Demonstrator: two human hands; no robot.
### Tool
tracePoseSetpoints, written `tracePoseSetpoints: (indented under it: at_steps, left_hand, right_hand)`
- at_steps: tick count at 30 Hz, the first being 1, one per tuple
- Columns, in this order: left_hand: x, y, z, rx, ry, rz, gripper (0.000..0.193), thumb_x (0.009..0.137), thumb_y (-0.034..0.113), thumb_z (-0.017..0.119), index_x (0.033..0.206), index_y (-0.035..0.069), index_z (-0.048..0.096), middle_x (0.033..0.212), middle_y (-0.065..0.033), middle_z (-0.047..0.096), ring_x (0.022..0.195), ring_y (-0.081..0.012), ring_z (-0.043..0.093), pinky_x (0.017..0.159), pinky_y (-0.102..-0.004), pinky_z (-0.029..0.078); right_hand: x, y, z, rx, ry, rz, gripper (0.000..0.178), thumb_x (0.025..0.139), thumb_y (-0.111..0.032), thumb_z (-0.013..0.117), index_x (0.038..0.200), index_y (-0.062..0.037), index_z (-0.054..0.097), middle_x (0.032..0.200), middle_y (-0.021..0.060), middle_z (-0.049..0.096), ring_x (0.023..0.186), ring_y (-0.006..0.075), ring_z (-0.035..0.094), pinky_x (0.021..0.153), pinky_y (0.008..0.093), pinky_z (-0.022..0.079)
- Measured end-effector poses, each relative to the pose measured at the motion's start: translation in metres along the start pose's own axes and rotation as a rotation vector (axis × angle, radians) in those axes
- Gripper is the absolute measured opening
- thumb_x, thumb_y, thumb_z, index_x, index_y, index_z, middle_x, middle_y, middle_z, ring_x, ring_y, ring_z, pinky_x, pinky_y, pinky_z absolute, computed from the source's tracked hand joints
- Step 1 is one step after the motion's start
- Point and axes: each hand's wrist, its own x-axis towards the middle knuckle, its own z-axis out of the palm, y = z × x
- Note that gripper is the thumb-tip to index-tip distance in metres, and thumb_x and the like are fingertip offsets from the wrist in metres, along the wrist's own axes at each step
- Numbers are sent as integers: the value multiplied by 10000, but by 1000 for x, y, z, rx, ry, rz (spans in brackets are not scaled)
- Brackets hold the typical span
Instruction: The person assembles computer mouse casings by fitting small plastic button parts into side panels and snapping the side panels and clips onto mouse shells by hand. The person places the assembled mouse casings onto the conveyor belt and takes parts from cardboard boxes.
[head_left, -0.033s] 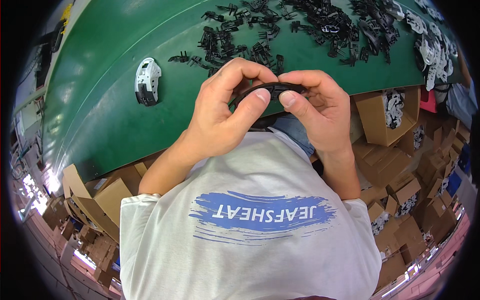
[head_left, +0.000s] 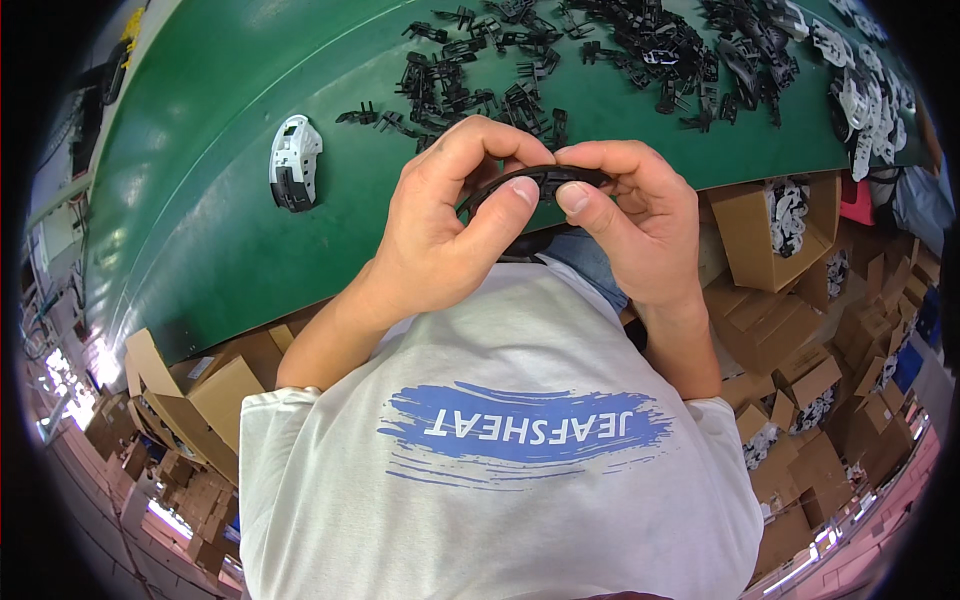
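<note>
Between my two hands, close to my chest at the table's near edge, is a curved black plastic part (head_left: pixel 548 176). My left hand (head_left: pixel 440 215) pinches its left portion, thumb on the near side and fingers behind. My right hand (head_left: pixel 645 215) grips the right end the same way, and both thumbs press near the middle. Fingers cover much of the part, so its full shape is hidden. Off to the left on the table lies a white curved plastic shell (head_left: pixel 296 150) with a black piece at its near end.
Small black clip-like parts (head_left: pixel 450 85) lie scattered across the green table (head_left: pixel 220 250), with a denser black heap (head_left: pixel 660 40) farther right. White and grey shells (head_left: pixel 865 100) are piled at the far right. Cardboard boxes (head_left: pixel 745 235) holding parts stand right of me; another open box (head_left: pixel 225 395) is at left.
</note>
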Motion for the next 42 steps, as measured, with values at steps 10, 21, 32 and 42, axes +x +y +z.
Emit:
tracePoseSetpoints:
  at_steps: [10, 21, 32, 42]
  left_hand:
    - [-7, 1, -9, 311, -66, 264, 218, 870, -11, 683, 1087, 8, 685, 999, -97, 609, 883, -159, 572, 778, -272, 477]
    - [-18, -6, -3, -136, 61, -20, 125, 907, 12, 699, 1028, 8, 668, 1058, -59, 603, 881, -75, 549, 782, -220, 455]
    - [-20, -14, -12, -75, 58, 202, 257, 922, -29, 725, 1163, 8, 643, 1129, -89, 626, 989, -125, 625, 863, -265, 524]
    - [-29, -2, 5, -314, 11, -21, 364, 974, 9, 671, 1315, -40, 556, 1158, -123, 631, 908, -137, 646, 839, -298, 545]
  right_hand:
    - [4, 11, -5, -266, -81, -317, 213, 891, -41, 804, 1088, -11, 727, 951, 81, 757, 748, 141, 713, 676, 256, 561]
    - [0, 10, 3, -408, -31, -442, 208, 861, -34, 824, 1052, -31, 741, 858, 91, 744, 712, 162, 700, 646, 272, 551]
    - [-10, 22, 7, 0, -100, -166, 216, 947, -61, 760, 1127, 8, 662, 1110, 97, 724, 957, 156, 708, 873, 308, 574]
    - [-17, 24, 4, 434, -202, 167, 183, 1030, -101, 664, 1193, -37, 610, 1091, 96, 732, 950, 199, 727, 848, 351, 594]
